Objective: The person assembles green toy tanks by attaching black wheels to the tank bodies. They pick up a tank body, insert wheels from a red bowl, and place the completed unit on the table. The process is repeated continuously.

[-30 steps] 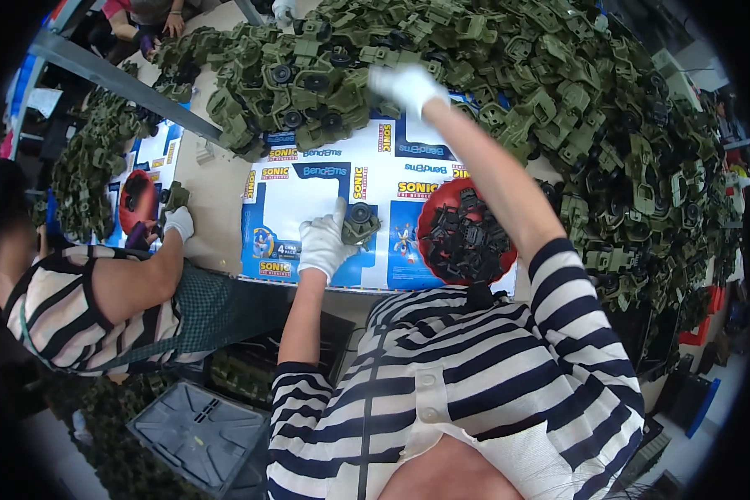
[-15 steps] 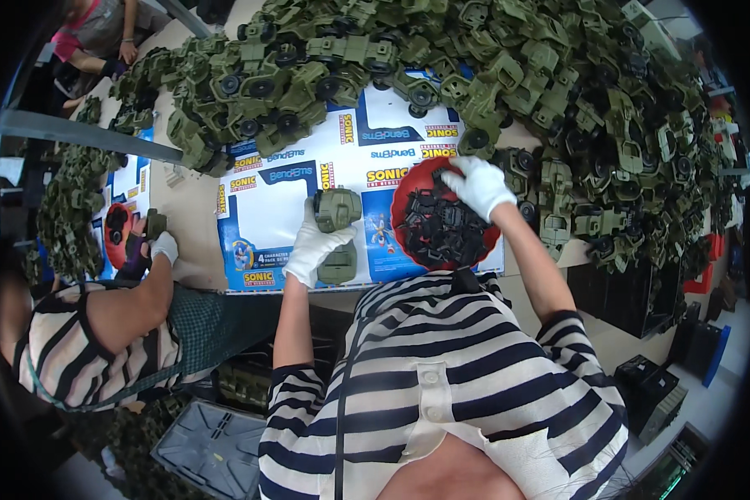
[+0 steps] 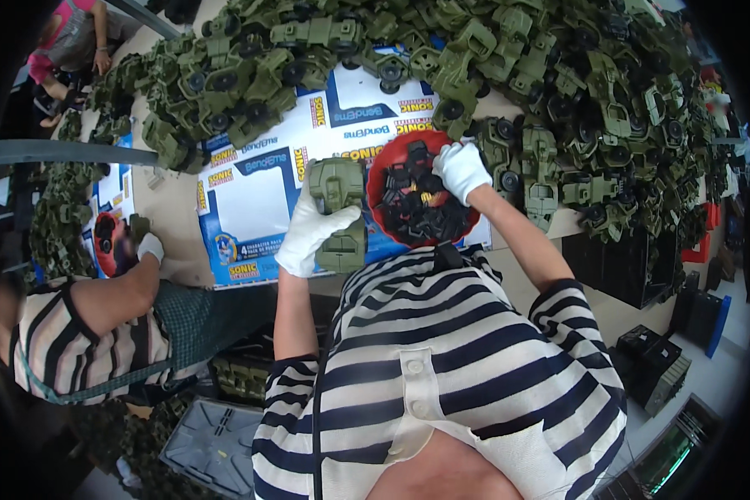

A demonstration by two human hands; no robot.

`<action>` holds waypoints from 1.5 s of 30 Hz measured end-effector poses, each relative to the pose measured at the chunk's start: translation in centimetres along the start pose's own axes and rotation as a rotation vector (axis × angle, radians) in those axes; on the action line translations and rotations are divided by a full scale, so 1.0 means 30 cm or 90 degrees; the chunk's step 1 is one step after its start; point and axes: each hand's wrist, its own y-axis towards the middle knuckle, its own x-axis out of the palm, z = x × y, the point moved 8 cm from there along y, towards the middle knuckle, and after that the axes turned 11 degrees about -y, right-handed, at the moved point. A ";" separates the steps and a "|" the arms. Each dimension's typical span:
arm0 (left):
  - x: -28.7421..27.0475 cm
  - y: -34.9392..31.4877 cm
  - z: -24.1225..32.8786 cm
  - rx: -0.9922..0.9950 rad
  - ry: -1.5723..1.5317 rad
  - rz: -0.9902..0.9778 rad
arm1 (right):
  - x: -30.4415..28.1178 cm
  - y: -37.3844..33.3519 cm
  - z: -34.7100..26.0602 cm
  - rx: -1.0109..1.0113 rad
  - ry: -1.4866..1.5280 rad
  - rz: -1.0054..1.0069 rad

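Note:
In my white-gloved left hand (image 3: 304, 237) is an olive-green toy truck (image 3: 335, 182), with the thumb lying across its lower end. A second green toy vehicle body (image 3: 342, 250) lies just below it, beside the palm, near the table's front edge. My right hand (image 3: 463, 172), also gloved in white, is over the right rim of a red bowl (image 3: 378, 218). Its fingers are curled together, and whatever they pinch is hidden. Small black plastic parts (image 3: 417, 212) fill the bowl, with a spot of yellow and red among them.
Printed blue-and-white card sheets (image 3: 246, 208) cover the work surface. A big heap of green toy vehicles (image 3: 250, 92) spreads along the back and right. At left, a co-worker's gloved hand (image 3: 150, 247) works by another red bowl (image 3: 106, 250). A grey plastic bin (image 3: 217, 442) stands below.
My right hand's fingers have drawn together at the bowl, and some parts there have shifted. The toy truck in my left hand appears turned more upright. The whole view has shifted slightly.

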 end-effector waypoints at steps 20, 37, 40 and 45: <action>0.282 0.018 0.013 -0.131 0.125 -0.166 | -0.227 -0.056 0.015 0.309 1.515 -0.003; 0.340 -0.001 0.070 -0.092 0.448 -0.076 | -0.400 -0.124 0.112 0.146 1.039 -0.248; 0.347 0.002 0.057 -0.079 0.441 -0.064 | -0.466 -0.108 0.047 0.007 0.694 -0.159; 0.279 0.015 0.030 -0.036 0.327 -0.034 | -0.352 -0.158 -0.003 0.214 1.092 -0.083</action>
